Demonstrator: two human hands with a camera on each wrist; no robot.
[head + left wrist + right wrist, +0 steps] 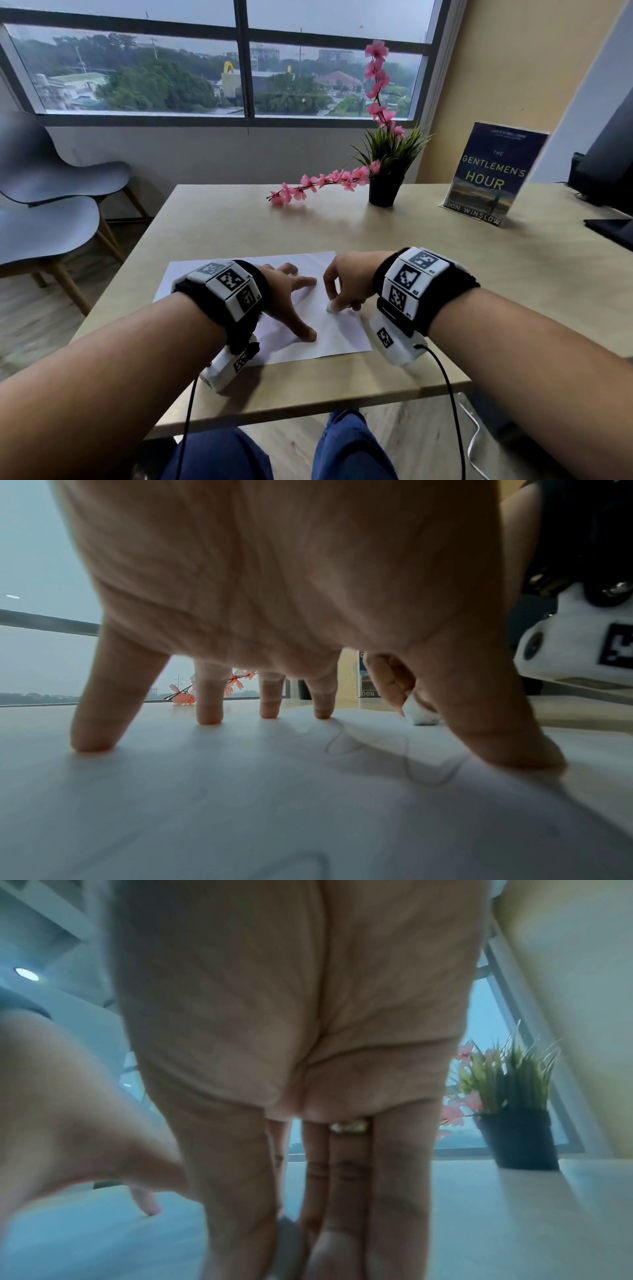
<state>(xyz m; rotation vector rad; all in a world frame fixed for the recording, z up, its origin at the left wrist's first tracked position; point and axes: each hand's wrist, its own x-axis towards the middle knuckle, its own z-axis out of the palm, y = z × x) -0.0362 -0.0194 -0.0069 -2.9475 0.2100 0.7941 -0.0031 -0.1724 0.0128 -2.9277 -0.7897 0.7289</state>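
A white sheet of paper (pixel 342 339) lies flat on the wooden table (pixel 239 226) in front of me. My left hand (pixel 291 301) is spread on it, straight fingertips (pixel 209 718) and thumb pressing the sheet down. Faint pencil lines (pixel 346 742) curve across the paper between my thumb and index finger. My right hand (pixel 342 291) pinches a small white eraser (pixel 331 308) between thumb and fingers, its end touching the paper just right of my left hand. From the left wrist view, that eraser (pixel 419 715) stands on the sheet's far side.
A black pot of green grass and pink flowers (pixel 383 185) stands at the table's back, one flowered branch (pixel 318 185) lying across the top. A book (pixel 489 174) stands upright at the back right, beside a dark monitor base (pixel 613 229). Grey chairs (pixel 44 212) sit to the left.
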